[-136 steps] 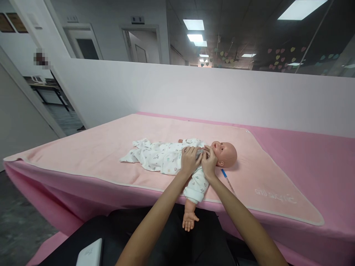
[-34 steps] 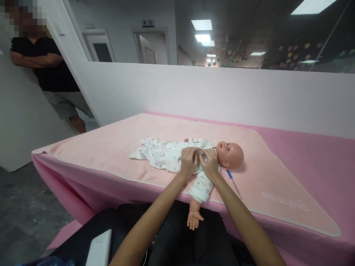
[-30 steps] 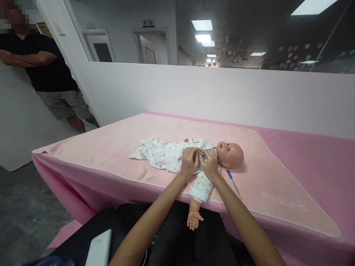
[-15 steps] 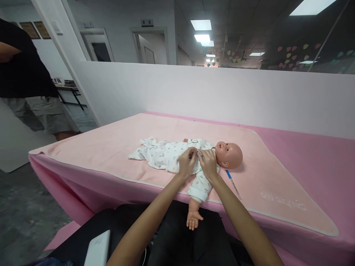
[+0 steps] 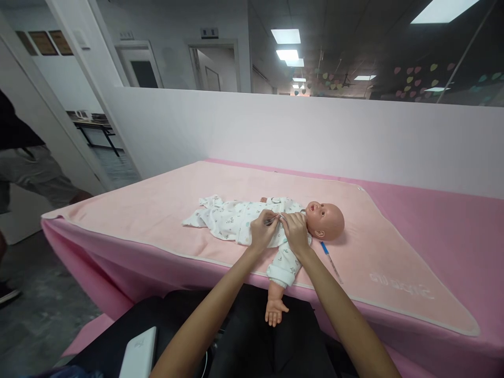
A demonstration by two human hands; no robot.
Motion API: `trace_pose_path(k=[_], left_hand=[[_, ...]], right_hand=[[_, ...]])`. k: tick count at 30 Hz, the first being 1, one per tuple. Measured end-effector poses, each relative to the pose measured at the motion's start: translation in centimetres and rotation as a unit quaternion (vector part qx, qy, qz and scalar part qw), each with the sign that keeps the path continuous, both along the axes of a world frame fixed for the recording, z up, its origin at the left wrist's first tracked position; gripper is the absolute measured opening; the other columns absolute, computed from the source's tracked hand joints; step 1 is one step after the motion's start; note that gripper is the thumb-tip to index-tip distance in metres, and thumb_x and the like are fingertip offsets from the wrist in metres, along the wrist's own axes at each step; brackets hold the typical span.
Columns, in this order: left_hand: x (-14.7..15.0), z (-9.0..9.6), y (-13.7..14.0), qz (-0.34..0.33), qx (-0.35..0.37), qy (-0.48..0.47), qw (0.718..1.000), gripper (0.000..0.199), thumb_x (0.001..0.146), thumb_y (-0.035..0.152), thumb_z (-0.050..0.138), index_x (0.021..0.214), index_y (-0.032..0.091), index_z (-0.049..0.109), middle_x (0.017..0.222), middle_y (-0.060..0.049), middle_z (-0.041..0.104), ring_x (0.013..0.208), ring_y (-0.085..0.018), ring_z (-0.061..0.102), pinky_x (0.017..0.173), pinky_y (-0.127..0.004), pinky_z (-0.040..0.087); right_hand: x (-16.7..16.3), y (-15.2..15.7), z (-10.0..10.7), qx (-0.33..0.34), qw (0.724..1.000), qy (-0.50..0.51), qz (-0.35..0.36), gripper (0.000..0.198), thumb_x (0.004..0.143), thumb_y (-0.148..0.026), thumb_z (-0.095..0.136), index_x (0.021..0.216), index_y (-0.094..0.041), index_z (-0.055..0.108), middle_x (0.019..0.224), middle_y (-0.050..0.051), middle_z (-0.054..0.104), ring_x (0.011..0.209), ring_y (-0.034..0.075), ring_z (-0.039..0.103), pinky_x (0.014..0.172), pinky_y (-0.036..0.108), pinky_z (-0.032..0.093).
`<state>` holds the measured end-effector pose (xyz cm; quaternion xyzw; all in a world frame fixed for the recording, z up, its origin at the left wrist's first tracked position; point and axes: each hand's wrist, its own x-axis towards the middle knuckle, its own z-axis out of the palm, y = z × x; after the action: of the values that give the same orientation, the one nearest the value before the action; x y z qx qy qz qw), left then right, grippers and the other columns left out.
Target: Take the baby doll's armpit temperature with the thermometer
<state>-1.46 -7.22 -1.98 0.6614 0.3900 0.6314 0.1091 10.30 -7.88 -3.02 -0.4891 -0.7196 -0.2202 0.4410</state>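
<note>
A bald baby doll (image 5: 329, 221) lies on its back with its head at the right, dressed in a white printed baby outfit (image 5: 232, 219). Over its chest my left hand (image 5: 263, 229) and my right hand (image 5: 295, 229) meet, fingertips nearly touching. Both are closed in a pinch at the front of the outfit; a thin light piece shows between them, too small to name. The doll's near arm (image 5: 275, 302) hangs over the table edge, palm showing. By the doll's shoulder lies a thin clear stick with a blue end (image 5: 331, 260).
A pale pink blanket (image 5: 157, 194) covers the table over a darker pink cloth (image 5: 472, 226). Behind stands a low white wall (image 5: 315, 136) with glass above. A white flat device (image 5: 137, 352) rests at my left leg. Another person (image 5: 31, 163) is at the far left.
My left hand has shifted slightly left, away from my right hand, which keeps its place. The doll stays still. The other person has moved left, partly out of view.
</note>
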Motion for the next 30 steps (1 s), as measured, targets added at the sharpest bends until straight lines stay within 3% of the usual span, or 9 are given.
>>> trace_pose_path(k=[8,17,22,30], left_hand=[[0.03,-0.09,0.24,0.014,0.010,0.091,0.996,0.011,0.078,0.022,0.047,0.070,0.020,0.040,0.068,0.002,0.056,0.060,-0.011,0.054,0.057,-0.022,0.041],[0.24,0.02,0.47,-0.060,-0.026,0.004,0.998,0.013,0.078,0.018,0.043,0.071,0.020,0.032,0.068,0.002,0.047,0.060,-0.009,0.047,0.055,-0.020,0.040],[0.00,0.24,0.46,-0.050,-0.047,0.026,0.997,0.020,0.079,0.024,0.048,0.066,0.020,0.033,0.060,0.004,0.045,0.055,-0.009,0.045,0.052,-0.020,0.037],[-0.21,-0.27,0.41,-0.044,-0.007,0.084,0.996,0.012,0.079,0.018,0.043,0.067,0.019,0.039,0.065,0.002,0.052,0.059,-0.010,0.048,0.056,-0.022,0.038]], right_hand=[[0.13,-0.15,0.27,0.011,0.999,-0.028,0.013,0.023,0.090,-0.022,0.038,0.085,-0.018,0.061,0.073,0.005,0.061,0.072,0.018,0.049,0.071,0.032,0.034],[-0.22,-0.36,0.61,-0.009,0.996,0.064,0.060,0.013,0.086,-0.020,0.046,0.086,-0.019,0.060,0.078,0.003,0.063,0.074,0.017,0.050,0.072,0.029,0.036],[-0.16,-0.36,0.47,0.003,0.996,0.072,0.055,0.015,0.087,-0.024,0.044,0.082,-0.018,0.057,0.075,0.004,0.060,0.073,0.018,0.050,0.071,0.030,0.038],[-0.10,-0.15,0.06,-0.017,0.994,0.100,0.038,0.017,0.087,-0.026,0.043,0.091,-0.018,0.058,0.082,0.006,0.062,0.078,0.019,0.052,0.071,0.030,0.038]])
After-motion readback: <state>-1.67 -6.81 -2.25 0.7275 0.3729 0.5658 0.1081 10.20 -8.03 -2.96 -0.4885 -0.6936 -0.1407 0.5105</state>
